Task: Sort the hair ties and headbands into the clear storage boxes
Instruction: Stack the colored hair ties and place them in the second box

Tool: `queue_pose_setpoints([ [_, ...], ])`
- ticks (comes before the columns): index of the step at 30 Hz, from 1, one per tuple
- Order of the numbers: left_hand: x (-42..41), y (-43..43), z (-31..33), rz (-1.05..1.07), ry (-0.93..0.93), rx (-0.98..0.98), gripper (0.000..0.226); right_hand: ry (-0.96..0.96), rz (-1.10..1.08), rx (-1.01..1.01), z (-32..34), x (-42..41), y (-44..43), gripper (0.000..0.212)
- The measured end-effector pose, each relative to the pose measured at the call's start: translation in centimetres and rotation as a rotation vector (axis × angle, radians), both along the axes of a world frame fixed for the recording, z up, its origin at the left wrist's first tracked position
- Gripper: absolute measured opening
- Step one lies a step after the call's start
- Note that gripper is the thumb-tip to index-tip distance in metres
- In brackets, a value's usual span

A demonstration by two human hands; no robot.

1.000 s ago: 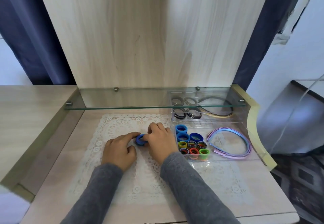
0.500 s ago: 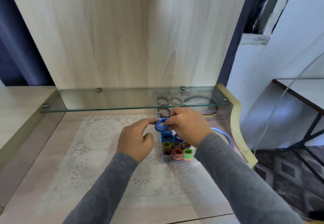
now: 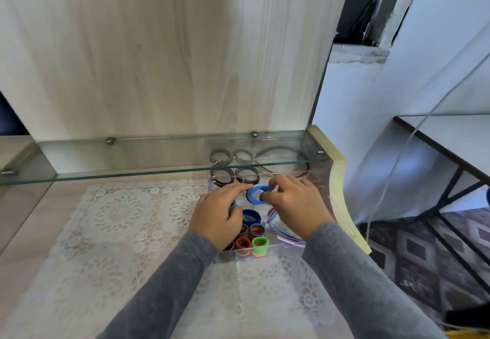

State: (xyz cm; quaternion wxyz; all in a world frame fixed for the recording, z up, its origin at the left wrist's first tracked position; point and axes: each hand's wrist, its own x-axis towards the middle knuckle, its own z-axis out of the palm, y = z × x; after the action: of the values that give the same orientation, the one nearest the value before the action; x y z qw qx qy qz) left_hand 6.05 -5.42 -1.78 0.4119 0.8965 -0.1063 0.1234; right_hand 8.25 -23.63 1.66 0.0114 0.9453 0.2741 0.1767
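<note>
My right hand (image 3: 294,203) pinches a light blue hair tie (image 3: 255,194) just above the back of a clear storage box (image 3: 275,246). My left hand (image 3: 214,219) hovers over the box's left side, its index finger stretched out to touch the tie's left edge while the other fingers are curled. Below lie several rolled ties: a dark blue one (image 3: 251,216), a red one (image 3: 243,243), a green one (image 3: 260,244). Lilac headbands (image 3: 287,239) lie in the box's right section, partly hidden by my right wrist.
A second clear box behind holds dark hair ties (image 3: 222,177) and a dark headband (image 3: 281,150), seen under a glass shelf (image 3: 132,174) that overhangs it. A white lace doily (image 3: 119,219) covers the desk. A raised wooden edge (image 3: 338,179) bounds the right side.
Both hands carried the light blue tie from the doily rightward to above the box. The view shifted right as well.
</note>
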Motion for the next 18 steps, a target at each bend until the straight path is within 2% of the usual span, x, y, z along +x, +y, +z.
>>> queue_pose_setpoints([
  [6, 0.3, 0.7, -1.3, -0.031, -0.066, -0.082, 0.041, 0.057, -0.024, -0.042, -1.4, 0.9, -0.2, 0.043],
  [10, 0.3, 1.1, -2.0, -0.029, -0.123, -0.097, 0.035, 0.124, -0.037, -0.062, -1.1, 1.2, 0.2, 0.033],
  [12, 0.5, 1.2, -2.4, -0.025, -0.126, -0.139, 0.034, 0.148, -0.013, -0.079, -0.9, 1.4, 0.4, 0.029],
  [18, 0.5, 1.3, -3.1, -0.032, -0.147, -0.236, 0.035, 0.248, -0.027, -0.063, -0.8, 1.8, 0.7, 0.033],
])
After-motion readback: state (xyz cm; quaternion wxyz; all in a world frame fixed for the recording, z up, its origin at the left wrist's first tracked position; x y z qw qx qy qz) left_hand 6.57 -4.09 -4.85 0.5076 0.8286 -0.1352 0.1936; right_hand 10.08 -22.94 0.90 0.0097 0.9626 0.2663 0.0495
